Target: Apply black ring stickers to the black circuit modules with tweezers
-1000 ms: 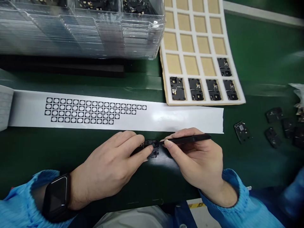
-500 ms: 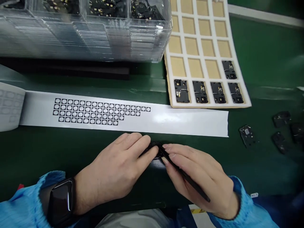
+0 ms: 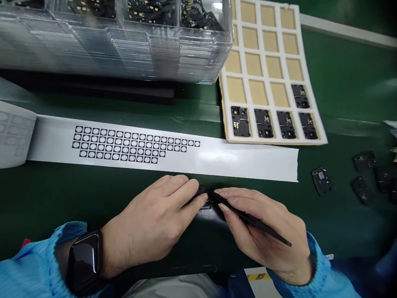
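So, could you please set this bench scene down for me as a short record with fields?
Left hand: fingers on a small black part, mostly hidden
Right hand: grips a slim black tool, tip at that part; contact unclear
White strip: beyond the hands, printed with rows of black squares with pale ovals
Tray: white grid, five black modules, four in the nearest row
Clear plastic trays: stacked at upper left, dark pieces on top
Loose black parts: on the green surface, right
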Demonstrator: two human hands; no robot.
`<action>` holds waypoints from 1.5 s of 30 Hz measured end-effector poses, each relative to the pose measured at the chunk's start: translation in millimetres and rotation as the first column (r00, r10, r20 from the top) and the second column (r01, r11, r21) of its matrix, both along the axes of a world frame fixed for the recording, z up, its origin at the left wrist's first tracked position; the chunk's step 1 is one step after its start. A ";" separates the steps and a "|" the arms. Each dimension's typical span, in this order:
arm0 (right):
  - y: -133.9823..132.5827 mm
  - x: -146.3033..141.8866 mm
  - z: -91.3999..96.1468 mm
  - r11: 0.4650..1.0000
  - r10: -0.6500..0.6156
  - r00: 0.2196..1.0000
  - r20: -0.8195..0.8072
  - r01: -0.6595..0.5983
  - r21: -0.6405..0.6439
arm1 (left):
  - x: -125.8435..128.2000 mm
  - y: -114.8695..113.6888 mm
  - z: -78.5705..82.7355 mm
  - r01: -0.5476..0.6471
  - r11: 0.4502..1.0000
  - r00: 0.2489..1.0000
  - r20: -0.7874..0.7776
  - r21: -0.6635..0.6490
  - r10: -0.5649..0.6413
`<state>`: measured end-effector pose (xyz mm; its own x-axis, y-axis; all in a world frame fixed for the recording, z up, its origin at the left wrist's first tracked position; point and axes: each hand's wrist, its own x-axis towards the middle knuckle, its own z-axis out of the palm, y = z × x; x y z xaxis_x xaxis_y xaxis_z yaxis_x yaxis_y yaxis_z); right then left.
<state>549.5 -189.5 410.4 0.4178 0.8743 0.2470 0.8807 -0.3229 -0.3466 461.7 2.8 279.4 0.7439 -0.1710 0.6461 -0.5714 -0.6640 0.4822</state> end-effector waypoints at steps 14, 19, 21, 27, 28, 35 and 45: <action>2.1 -0.3 4.7 0.996 -0.076 0.995 -0.066 0.078 0.038 | 0.7 1.2 3.6 -0.012 1.000 1.000 0.015 -0.016 0.012; 4.9 0.8 5.6 0.997 -0.069 0.990 -0.123 0.072 0.022 | 0.3 1.1 2.1 -0.010 0.999 1.000 0.015 -0.032 0.011; 3.9 2.0 5.0 0.998 -0.060 0.991 -0.121 0.062 0.013 | 0.5 0.6 1.7 -0.010 0.999 1.000 0.016 -0.032 0.010; -2.2 4.1 2.2 0.997 -0.072 0.989 -0.128 0.071 -0.016 | 2.2 -1.3 -1.6 -0.017 0.999 1.000 0.025 -0.037 0.018; -2.7 4.1 1.8 0.995 -0.095 0.985 -0.141 0.095 -0.003 | 2.8 -1.2 -2.5 -0.028 0.998 0.999 0.033 -0.060 0.030; 6.1 8.8 1.1 0.903 -0.269 0.895 -0.355 0.363 0.231 | 3.5 6.1 -11.5 -0.127 0.941 0.990 0.016 -0.314 0.139; -12.0 39.7 -20.6 0.876 -0.174 0.876 -0.450 0.346 0.336 | 19.7 -5.2 -15.9 -0.096 0.991 0.979 -0.186 -0.093 0.077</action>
<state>589.2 -201.5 389.8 0.7516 0.5823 0.3099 0.5434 -0.2802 -0.7913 481.4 -2.4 263.5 0.8596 -0.0417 0.5092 -0.4107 -0.6493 0.6402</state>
